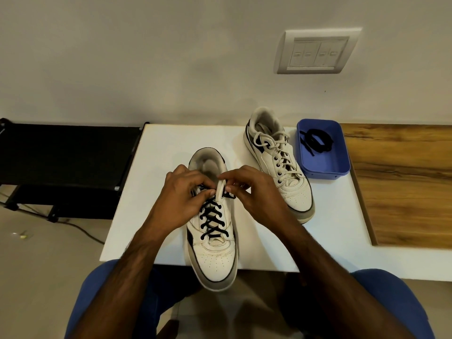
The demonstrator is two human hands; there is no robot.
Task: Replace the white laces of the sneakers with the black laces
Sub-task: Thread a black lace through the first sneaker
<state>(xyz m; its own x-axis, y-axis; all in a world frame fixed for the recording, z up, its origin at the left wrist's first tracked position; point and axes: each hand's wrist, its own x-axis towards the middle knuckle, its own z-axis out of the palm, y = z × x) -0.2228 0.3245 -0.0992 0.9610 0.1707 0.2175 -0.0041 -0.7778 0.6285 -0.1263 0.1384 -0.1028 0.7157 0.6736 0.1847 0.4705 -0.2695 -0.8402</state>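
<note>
Two white leather sneakers sit on a white tabletop (171,148), both lying lengthwise with toes toward the person. The near sneaker (215,255) — toe overhanging the table's front edge — carries one black lace (211,221) crossed through its eyelets. The left hand (181,194) and right hand (254,189) meet at its tongue, fingers curled and pinching the lace's upper ends. The far sneaker (291,187), just beside a blue plastic tray (325,165), keeps its white lace (278,148). One more coiled black lace (318,140) lies in the tray.
</note>
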